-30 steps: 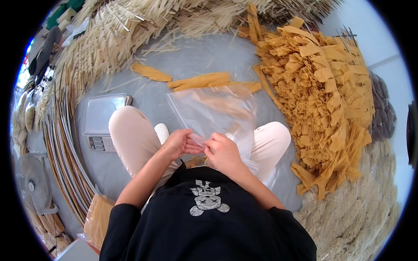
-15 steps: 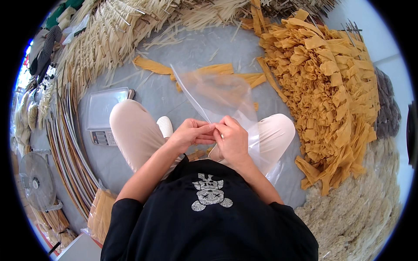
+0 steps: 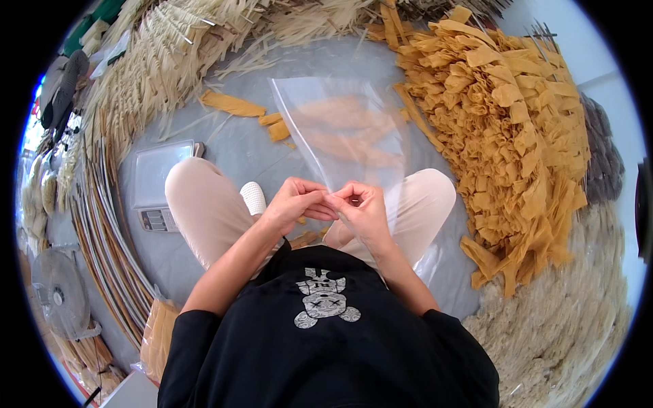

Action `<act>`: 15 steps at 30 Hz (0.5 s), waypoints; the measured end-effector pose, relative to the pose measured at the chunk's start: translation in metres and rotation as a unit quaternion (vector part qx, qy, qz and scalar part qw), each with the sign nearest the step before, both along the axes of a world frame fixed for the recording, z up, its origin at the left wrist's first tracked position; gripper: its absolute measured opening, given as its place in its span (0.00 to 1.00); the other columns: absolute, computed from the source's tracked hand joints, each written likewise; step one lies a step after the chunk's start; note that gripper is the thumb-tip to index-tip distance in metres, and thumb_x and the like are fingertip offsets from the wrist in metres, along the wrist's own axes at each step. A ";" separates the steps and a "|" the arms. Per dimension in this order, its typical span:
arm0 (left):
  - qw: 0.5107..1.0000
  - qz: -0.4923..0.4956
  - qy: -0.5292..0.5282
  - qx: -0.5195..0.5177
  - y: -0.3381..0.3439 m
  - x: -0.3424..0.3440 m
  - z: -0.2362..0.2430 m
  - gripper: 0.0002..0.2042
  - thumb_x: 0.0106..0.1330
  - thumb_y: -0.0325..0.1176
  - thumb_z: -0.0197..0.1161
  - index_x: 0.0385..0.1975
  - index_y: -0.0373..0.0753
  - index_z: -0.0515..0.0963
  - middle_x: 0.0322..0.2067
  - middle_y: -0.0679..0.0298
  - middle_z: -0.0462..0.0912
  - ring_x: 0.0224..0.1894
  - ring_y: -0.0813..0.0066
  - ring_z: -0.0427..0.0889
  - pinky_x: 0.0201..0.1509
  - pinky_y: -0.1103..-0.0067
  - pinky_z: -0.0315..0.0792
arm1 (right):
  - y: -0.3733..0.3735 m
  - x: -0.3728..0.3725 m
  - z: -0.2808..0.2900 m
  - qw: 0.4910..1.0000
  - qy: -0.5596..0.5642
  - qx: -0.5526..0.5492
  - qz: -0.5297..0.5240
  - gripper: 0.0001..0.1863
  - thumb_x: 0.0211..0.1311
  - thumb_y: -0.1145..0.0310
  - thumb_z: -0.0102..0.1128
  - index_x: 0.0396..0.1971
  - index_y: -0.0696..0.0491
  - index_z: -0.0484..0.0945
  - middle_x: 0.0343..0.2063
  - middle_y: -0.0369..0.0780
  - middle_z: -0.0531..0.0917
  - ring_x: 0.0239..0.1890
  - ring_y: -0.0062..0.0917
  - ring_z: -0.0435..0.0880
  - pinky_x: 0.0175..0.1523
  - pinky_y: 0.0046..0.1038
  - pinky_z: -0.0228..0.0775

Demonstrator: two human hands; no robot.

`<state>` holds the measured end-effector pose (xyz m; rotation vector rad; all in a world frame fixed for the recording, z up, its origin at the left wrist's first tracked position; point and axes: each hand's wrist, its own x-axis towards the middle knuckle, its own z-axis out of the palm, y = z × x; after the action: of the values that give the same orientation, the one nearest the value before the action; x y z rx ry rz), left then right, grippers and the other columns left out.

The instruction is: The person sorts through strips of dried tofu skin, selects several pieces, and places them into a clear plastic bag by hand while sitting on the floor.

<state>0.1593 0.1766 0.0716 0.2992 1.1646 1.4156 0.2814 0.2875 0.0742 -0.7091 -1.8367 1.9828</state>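
Note:
A clear plastic bag [image 3: 340, 129] hangs out from my fingers, spread flat and away from me above the floor. My left hand [image 3: 299, 205] pinches one corner or edge of it between thumb and fingers. Right beside it, with fingertips touching, my right hand [image 3: 358, 207] pinches the same edge. Orange strips [image 3: 235, 104] lie on the grey floor beyond, and some show through the plastic.
Stacked orange strips [image 3: 503, 136] rise at the right, with beige fluffy bundles [image 3: 558, 319] nearer me. A scale [image 3: 163, 177] sits left of my knee, beside long thin rods [image 3: 112, 238] and a fan [image 3: 60, 292]. Pale stalks [image 3: 170, 61] line the far left.
The plastic bag has opened out wider and swung more upright in the view. Both hands stay together at its edge, with the right fingers shifted slightly.

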 end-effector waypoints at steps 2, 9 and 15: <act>1.000 0.003 0.019 -0.001 0.001 0.001 0.001 0.11 0.64 0.29 0.52 0.33 0.26 0.77 0.28 0.52 0.81 0.30 0.67 0.84 0.37 0.77 0.80 | -0.004 -0.001 -0.001 0.999 0.032 0.005 -0.009 0.07 0.51 0.76 0.64 0.17 0.57 0.77 0.15 0.29 0.75 0.19 0.06 0.67 0.22 0.12 0.58; 1.000 -0.002 0.028 0.012 0.002 0.000 0.010 0.10 0.63 0.29 0.53 0.32 0.27 0.77 0.27 0.53 0.82 0.30 0.68 0.84 0.36 0.79 0.80 | -0.002 0.001 0.003 0.999 0.019 0.026 -0.012 0.06 0.53 0.75 0.63 0.21 0.57 0.76 0.16 0.28 0.73 0.18 0.07 0.65 0.22 0.13 0.55; 0.996 -0.043 0.071 0.012 0.003 -0.007 0.029 0.07 0.61 0.27 0.56 0.30 0.28 0.76 0.26 0.55 0.81 0.30 0.69 0.84 0.34 0.80 0.79 | 0.003 0.006 0.015 0.993 0.014 0.114 0.034 0.06 0.52 0.75 0.63 0.22 0.57 0.74 0.21 0.29 0.73 0.20 0.08 0.66 0.24 0.13 0.57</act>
<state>0.1523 0.1796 0.1005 0.4671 1.2365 1.3510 0.2875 0.2902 0.0892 -0.5544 -2.0525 1.7731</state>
